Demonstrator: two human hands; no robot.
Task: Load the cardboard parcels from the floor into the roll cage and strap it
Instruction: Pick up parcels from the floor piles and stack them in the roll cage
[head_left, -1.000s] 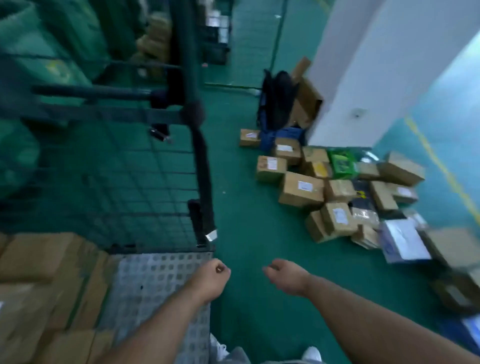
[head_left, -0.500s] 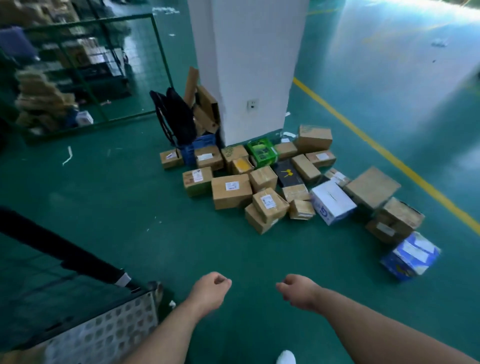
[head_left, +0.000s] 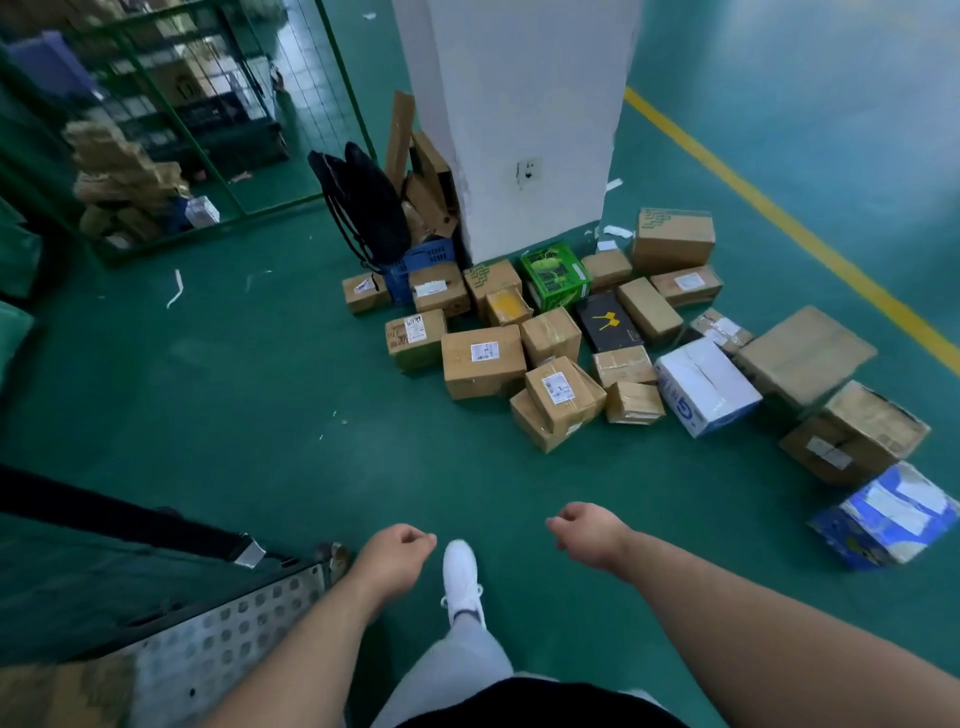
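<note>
Parcel pile on the floor, not in the cage: the cardboard parcels (head_left: 483, 361) lie heaped at the foot of the white pillar (head_left: 519, 104) and spread right toward the yellow floor line (head_left: 779, 218). Well over a dozen, mostly plain brown, with a green printed box (head_left: 556, 275), a white box (head_left: 706, 384) and a blue box (head_left: 883, 514) among them; several lean on or sit atop neighbours. Roll cage (head_left: 223, 639) shows only as a corner at lower left, its perforated metal floor plate and a dark frame bar visible, well apart from the pile. A patch of brown cardboard (head_left: 57, 696) at the very bottom left edge is blurred, possibly parcels already loaded onto the plate. Left hand (head_left: 395, 558) hangs beside the cage corner, fingers loosely curled, nothing in them. Right hand (head_left: 587, 530) is out in front, fingers likewise loosely curled and carrying nothing. A white shoe (head_left: 460, 571) is planted between the hands, toe toward the pile. Judgement: loading is at an early or middle stage at best, the bulk of the pile is left to carry across, and no strap is in view, so strapping is not yet begun
</note>
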